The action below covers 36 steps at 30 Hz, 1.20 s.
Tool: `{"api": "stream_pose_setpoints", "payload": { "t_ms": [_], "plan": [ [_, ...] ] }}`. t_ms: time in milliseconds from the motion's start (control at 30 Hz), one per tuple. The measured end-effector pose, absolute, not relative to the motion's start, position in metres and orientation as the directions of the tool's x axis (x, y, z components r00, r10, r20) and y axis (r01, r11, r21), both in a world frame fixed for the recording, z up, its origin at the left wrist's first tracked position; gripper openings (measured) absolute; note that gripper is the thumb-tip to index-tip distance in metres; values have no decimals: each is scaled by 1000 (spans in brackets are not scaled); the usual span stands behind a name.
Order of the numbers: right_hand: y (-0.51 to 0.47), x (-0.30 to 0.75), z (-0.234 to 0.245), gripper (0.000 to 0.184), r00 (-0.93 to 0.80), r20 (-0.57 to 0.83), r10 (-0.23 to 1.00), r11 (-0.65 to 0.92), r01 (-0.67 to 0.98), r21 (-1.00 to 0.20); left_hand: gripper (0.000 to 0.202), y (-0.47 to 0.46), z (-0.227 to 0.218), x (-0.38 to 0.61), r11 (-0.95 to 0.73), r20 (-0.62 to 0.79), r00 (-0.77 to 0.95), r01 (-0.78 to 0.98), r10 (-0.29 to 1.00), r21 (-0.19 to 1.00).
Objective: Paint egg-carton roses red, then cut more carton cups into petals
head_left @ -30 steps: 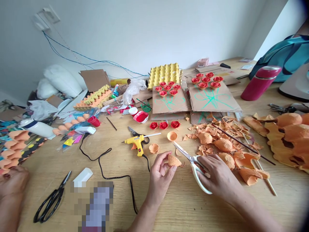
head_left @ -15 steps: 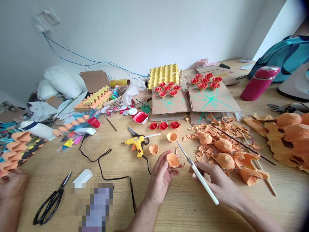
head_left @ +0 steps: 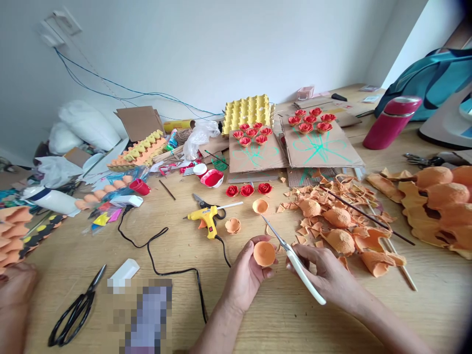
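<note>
In my left hand (head_left: 245, 278) I hold a small orange egg-carton cup (head_left: 264, 253), its hollow side facing me. My right hand (head_left: 324, 275) grips white-handled scissors (head_left: 304, 276), whose blades point up and to the left, just past the cup's right rim. Beyond the cup, another orange cup (head_left: 260, 206) stands on the table, and a cup cut into petals (head_left: 232, 225) lies to its left. Nearby rests a yellow glue gun (head_left: 207, 219) with black-handled scissors (head_left: 220, 212) behind it. Cut carton scraps (head_left: 313, 226) are heaped beyond my right hand.
Red paper roses (head_left: 247, 190) sit in a row before cardboard sheets (head_left: 320, 147) bearing more roses. Large black scissors (head_left: 79, 309) and the glue gun's cord (head_left: 177, 271) lie left. Another person's hand (head_left: 16, 285) rests at the left edge. A pink flask (head_left: 391, 123) stands right.
The cup in my left hand has turned so its hollow faces me more fully. The scissors' blades have come closer to its rim. The view has shifted slightly.
</note>
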State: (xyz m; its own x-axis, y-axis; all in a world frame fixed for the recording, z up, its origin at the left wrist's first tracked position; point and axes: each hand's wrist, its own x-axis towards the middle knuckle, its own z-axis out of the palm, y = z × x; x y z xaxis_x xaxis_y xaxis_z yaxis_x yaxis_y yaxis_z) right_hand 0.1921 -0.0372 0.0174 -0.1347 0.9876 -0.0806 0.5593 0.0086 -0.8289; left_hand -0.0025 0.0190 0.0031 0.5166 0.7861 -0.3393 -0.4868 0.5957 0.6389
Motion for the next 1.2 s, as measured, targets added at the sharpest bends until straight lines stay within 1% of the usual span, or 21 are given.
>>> {"api": "stream_pose_setpoints", "payload": {
  "t_ms": [200, 333, 433, 533, 600, 667, 867, 933, 1067, 1200],
  "plan": [
    [-36, 190, 20, 32, -133, -113, 985, -30, 510, -860, 24, 20, 2, -4, 649, -365, 551, -512, 751, 563],
    [-36, 189, 24, 30, -116, -86, 989, -23, 460, -888, 19, 20, 2, -4, 659, -381, 544, -538, 748, 526],
    [-35, 190, 26, 30, -83, -37, 996, 3, 439, -898, 23, 20, 4, -4, 682, -390, 564, -533, 728, 501],
    [-35, 191, 25, 27, -60, -6, 998, 21, 437, -899, 33, 21, 6, -5, 687, -375, 583, -530, 721, 497],
    [-35, 193, 25, 25, -48, 5, 999, 26, 438, -898, 38, 21, 6, -5, 672, -358, 579, -530, 732, 517],
    [-35, 193, 25, 25, -41, 14, 999, 30, 437, -899, 39, 20, 5, -6, 655, -344, 573, -521, 743, 547],
    [-35, 189, 24, 26, -46, 12, 999, 30, 424, -905, 28, 18, 2, -6, 569, -275, 557, -464, 783, 679],
    [-35, 186, 22, 25, -31, 41, 999, 50, 407, -912, 25, 16, 3, -5, 533, -258, 542, -445, 800, 719],
    [-38, 180, 17, 22, 35, 143, 989, 124, 325, -938, 25, 12, 5, -1, 511, -242, 551, -407, 798, 757],
    [-40, 175, 19, 22, 31, 154, 988, 144, 217, -965, 26, 7, 7, 4, 488, -252, 531, -367, 809, 792]
  ]
}}
